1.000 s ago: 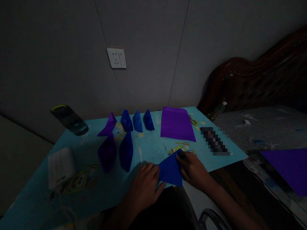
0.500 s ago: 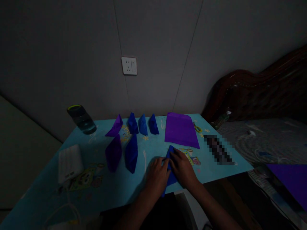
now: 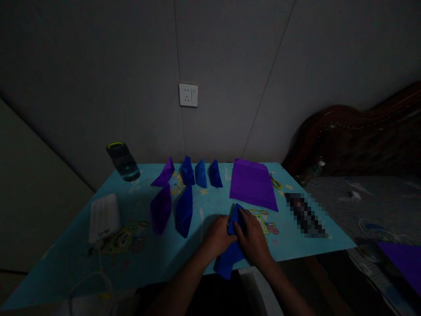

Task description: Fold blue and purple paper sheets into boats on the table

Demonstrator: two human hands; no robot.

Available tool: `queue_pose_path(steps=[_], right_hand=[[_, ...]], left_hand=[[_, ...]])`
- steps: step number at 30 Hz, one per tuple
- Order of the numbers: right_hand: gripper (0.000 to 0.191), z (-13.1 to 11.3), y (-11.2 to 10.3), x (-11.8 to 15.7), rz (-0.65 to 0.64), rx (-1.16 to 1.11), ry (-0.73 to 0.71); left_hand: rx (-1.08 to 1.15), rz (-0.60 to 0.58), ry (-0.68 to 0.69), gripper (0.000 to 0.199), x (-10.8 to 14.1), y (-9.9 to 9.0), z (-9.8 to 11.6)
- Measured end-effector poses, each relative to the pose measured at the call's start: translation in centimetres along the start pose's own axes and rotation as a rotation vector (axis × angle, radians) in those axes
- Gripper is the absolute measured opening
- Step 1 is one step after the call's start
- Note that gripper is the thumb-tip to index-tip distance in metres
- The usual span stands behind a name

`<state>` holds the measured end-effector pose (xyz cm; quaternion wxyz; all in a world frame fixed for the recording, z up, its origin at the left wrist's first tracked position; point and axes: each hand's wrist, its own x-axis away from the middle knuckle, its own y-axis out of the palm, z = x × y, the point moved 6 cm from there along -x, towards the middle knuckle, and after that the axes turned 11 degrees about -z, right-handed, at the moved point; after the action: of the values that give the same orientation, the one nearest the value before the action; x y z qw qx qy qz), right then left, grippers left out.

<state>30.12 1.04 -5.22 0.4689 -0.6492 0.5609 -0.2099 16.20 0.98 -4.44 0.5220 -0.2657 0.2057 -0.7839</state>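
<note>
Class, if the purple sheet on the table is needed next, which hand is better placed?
Probably the right hand: it looks nearer the purple sheet than the left hand, though both hold the blue paper.

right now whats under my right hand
Folded blue paper shows beside the fingers of your right hand and runs toward the table's near edge. Whatever lies directly beneath your fingers and palm is covered, so I can't see it.

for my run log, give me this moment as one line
left hand: on blue paper | right hand: on same sheet | left of it: six folded paper boats | beyond: flat purple sheet
</note>
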Motion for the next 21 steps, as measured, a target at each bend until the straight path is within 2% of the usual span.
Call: queue_pose_path(steps=[7, 14, 21], right_hand=[[0.048, -1.1, -1.2, 0.0, 0.010, -0.318, -0.052], [0.036, -4.2, -2.5, 0.1, 0.091, -0.420, -0.161], [0.026, -6.5, -3.7, -0.3, 0.147, -0.430, -0.132]], left_hand=[[0.185, -0.012, 0.118, 0.029, 1.1, -0.4, 0.5], [0.265, 0.186, 0.108, 0.053, 3.3, 1.7, -1.0], [0.178, 0.279, 0.111, 0.050, 3.9, 2.1, -2.1]])
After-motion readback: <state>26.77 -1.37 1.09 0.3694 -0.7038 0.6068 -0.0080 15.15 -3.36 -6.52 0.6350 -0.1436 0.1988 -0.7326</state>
